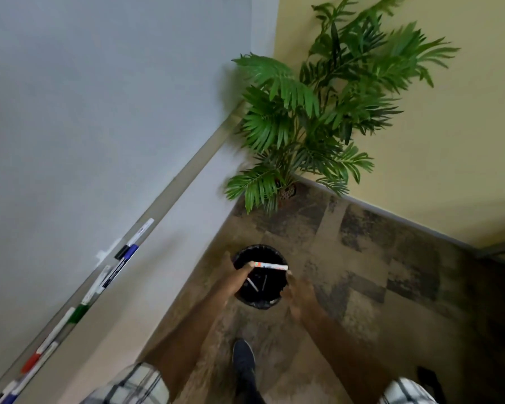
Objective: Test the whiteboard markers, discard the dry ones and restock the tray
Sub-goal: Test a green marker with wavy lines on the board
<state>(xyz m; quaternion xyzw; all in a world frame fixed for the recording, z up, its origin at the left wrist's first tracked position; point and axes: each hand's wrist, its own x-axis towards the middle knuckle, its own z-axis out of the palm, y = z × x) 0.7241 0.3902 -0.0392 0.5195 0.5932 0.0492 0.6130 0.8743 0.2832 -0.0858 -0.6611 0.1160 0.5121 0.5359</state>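
The left hand (237, 269) is pinching a marker (270, 265) over the bin (258, 305), likely binning a dry one, while the right hand (300, 290) is hovering at its tip, grip unclear.

The tray (187, 173) runs off the lower-left edge; labels on its markers (78, 313) blur unreadably.

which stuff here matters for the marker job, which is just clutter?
Job: orange-capped marker, left hand pinching it, bin, discarded markers inside, tray, tray markers, whiteboard.
Clutter: potted plant, shoe, carpet.
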